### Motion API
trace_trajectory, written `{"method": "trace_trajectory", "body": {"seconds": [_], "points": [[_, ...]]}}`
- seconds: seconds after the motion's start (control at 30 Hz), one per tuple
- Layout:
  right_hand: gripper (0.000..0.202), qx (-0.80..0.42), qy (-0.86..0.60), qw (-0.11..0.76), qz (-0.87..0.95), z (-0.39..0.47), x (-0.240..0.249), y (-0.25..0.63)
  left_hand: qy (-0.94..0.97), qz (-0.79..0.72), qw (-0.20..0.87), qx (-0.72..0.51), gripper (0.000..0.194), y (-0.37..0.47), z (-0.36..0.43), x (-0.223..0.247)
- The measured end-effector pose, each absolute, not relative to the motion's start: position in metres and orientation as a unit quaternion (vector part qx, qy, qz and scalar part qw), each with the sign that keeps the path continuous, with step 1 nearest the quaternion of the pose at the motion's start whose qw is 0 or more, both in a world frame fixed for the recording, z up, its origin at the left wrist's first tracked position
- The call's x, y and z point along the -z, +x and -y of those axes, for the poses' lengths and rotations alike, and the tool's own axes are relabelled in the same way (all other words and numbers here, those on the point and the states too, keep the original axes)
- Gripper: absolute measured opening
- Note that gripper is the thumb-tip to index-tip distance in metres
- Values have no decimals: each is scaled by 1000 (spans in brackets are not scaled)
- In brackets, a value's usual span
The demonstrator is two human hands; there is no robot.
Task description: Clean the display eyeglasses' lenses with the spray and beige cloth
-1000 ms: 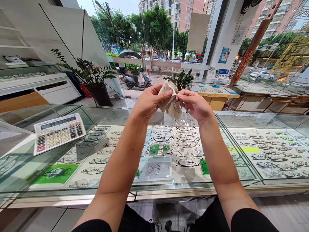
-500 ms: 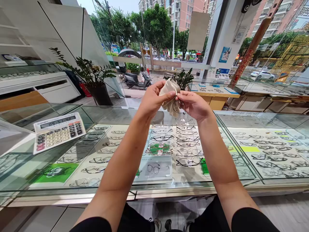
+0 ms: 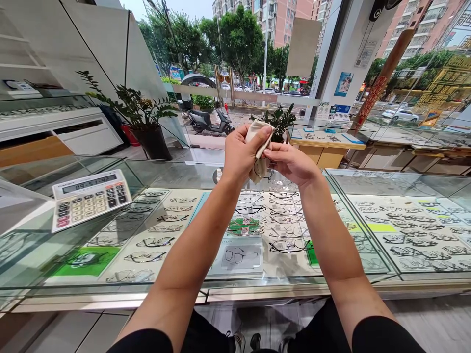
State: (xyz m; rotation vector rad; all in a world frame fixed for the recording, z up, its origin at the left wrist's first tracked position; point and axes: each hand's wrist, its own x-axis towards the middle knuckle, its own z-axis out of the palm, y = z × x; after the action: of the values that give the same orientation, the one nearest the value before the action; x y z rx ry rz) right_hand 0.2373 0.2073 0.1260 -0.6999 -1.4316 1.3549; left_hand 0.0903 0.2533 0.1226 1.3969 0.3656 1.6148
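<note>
"Item one, the cloth?"

"Cloth (image 3: 256,127), beige, bunched. Raised above the glass display case (image 3: 265,295), between the two hands. Long axis close to upright, the loose lower end pointing down at the case."

"Holder?"

"Left hand (image 3: 239,152): thumb pressed over the cloth, fingers closed behind it."

"Item two?"

"Eyeglasses (image 3: 260,168), thin dark round rims, against the lower part of the cloth. Rims roughly side by side, just below the fingertips. Which way the temples point, I cannot tell; cloth and fingers cover much of the frame."

"And the right hand (image 3: 294,163)?"

"Thumb and forefinger in a narrow pinch on the frame, by the cloth's edge; the exact contact is too small to tell."

"Surroundings?"

"Calculator (image 3: 91,200), one, white, on the case top at the left, display uppermost. Frames in rows (image 3: 289,245), many, under the glass. Potted plant (image 3: 151,141), one, beyond the case."
</note>
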Motion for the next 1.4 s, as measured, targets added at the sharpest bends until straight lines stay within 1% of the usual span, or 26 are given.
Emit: {"method": "trace_trajectory", "body": {"seconds": [0.13,0.23,0.3,0.37,0.47,0.53,0.63,0.77,0.83,0.93,1.0,1.07,1.13,1.33,1.4], "points": [[43,-530,-304,506,609,-206,-128,239,560,-162,495,-645,39,89,-254,-124],[42,-509,-323,512,612,-205,-132,243,572,-147,520,-618,33,84,-256,-126],[42,-501,-329,522,607,-204,-134,245,583,-136,535,-596,32,80,-257,-127],[42,-494,-329,535,601,-204,-135,246,598,-132,549,-570,36,76,-257,-127],[40,-495,-319,550,592,-205,-135,246,619,-121,552,-546,51,75,-257,-126],[41,-509,-309,551,584,-205,-134,246,621,-110,545,-552,59,77,-257,-125],[43,-532,-291,539,585,-206,-132,243,618,-102,529,-573,55,82,-257,-122],[44,-526,-277,520,613,-205,-130,235,603,-103,513,-602,48,85,-259,-122],[43,-519,-282,520,617,-203,-131,234,602,-124,523,-590,44,82,-259,-125],[38,-508,-307,529,606,-199,-135,239,620,-137,562,-531,43,73,-259,-129],[34,-505,-322,536,595,-198,-138,244,629,-120,587,-496,46,67,-259,-131],[31,-510,-328,538,585,-199,-139,250,632,-109,595,-485,55,65,-258,-132],[32,-519,-323,535,584,-199,-139,252,626,-112,586,-502,60,68,-256,-130],[43,-529,-296,514,606,-197,-135,237,601,-125,522,-592,43,86,-251,-125],[44,-516,-291,514,621,-196,-133,230,592,-141,503,-614,43,87,-251,-125]]}}
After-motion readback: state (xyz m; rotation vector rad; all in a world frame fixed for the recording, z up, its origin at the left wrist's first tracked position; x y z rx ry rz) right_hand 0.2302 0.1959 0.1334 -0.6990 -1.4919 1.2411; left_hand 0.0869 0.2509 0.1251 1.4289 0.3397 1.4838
